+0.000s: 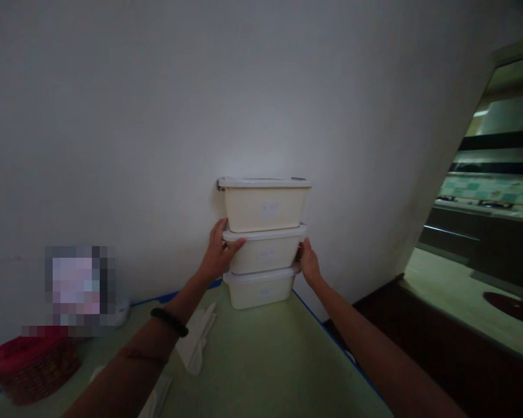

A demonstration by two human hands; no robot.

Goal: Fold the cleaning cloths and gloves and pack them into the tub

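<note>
The table (261, 360) bears three stacked bins, top (267, 209), middle (265, 253) and bottom (261, 290), by the wall (261, 104). A red-lined basket (39, 371) sits left. The left hand (217, 255) touches the middle bin, thumb apart from fingers; the right (309, 262) is at its other end, fingers partly hidden.

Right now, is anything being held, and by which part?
The middle box, by its ends: left hand at the left, by the lid; right hand at the right.
</note>
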